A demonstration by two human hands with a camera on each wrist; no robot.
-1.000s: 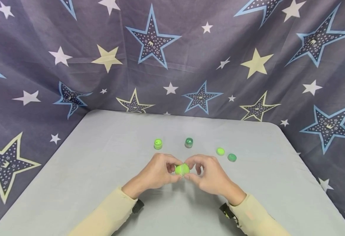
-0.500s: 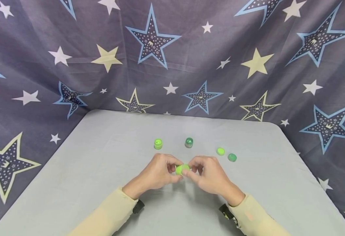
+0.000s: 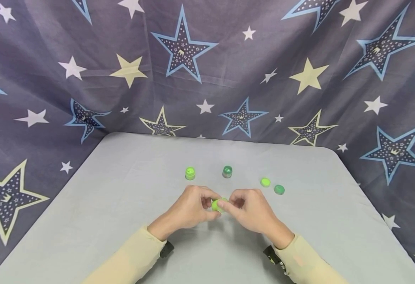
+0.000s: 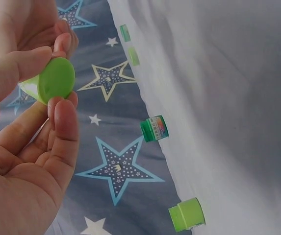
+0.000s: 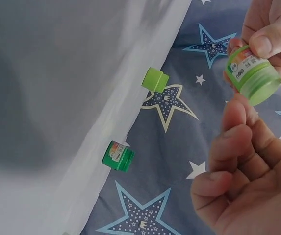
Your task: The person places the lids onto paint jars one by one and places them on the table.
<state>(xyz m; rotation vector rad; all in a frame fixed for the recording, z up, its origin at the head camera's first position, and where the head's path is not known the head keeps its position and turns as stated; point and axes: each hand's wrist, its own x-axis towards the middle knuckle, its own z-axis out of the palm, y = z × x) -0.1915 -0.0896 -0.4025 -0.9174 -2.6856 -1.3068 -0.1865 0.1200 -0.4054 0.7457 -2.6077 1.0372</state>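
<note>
My left hand holds a small lime-green paint jar by its base, thumb on one side and fingers on the other. Its printed label faces the right wrist camera. The jar lies on its side in the air above the table, its lid toward my right hand. My right thumb crosses over the lid in the head view and hides much of it, and the curled index fingertip meets its edge in the right wrist view.
Beyond the hands stand an uncapped lime jar and an uncapped dark green jar. A lime lid and a green lid lie to their right on the grey table. A star-patterned cloth hangs behind.
My right thumb has moved up from the lower edge of the lid to across its front, and the right fingers have curled in. The left hand keeps its hold almost unmoved.
</note>
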